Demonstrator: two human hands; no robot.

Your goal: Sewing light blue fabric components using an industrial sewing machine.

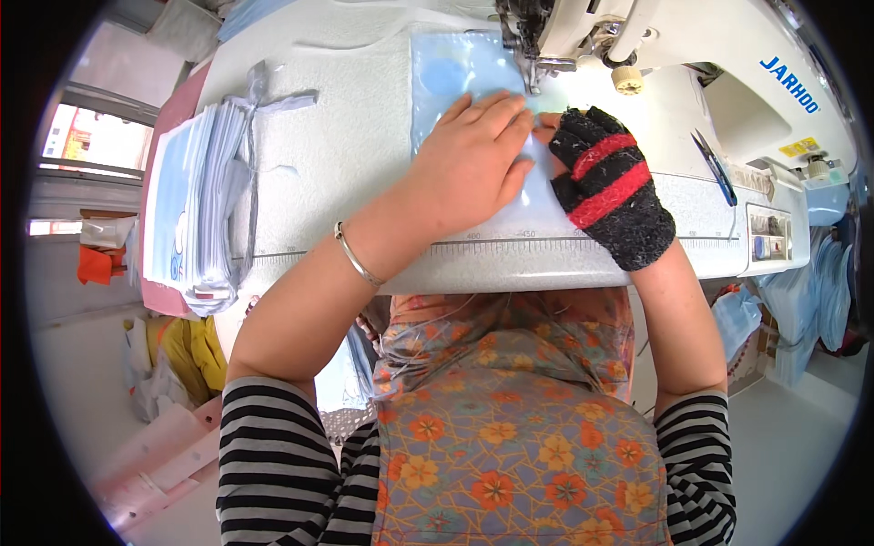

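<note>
A light blue fabric piece (446, 68) lies flat on the sewing machine's white bed, its upper right part beside the presser foot (534, 80). My left hand (478, 159) rests on it palm down, fingers stretched out toward the presser foot. At the fabric's right edge, my right hand (610, 177) wears a black fingerless glove with red stripes. Its bare fingertips curl in close to the left hand's fingers and hold the edge; the thumb is mostly hidden. The needle area of the sewing machine (583, 36) sits just beyond both hands.
A tied stack of light blue fabric pieces (196, 200) stands at the table's left end. Dark thread snips (715, 168) lie right of my right hand, near a small parts tray (769, 234). A ruler strip (410, 247) runs along the front edge. More blue pieces (819, 291) hang at right.
</note>
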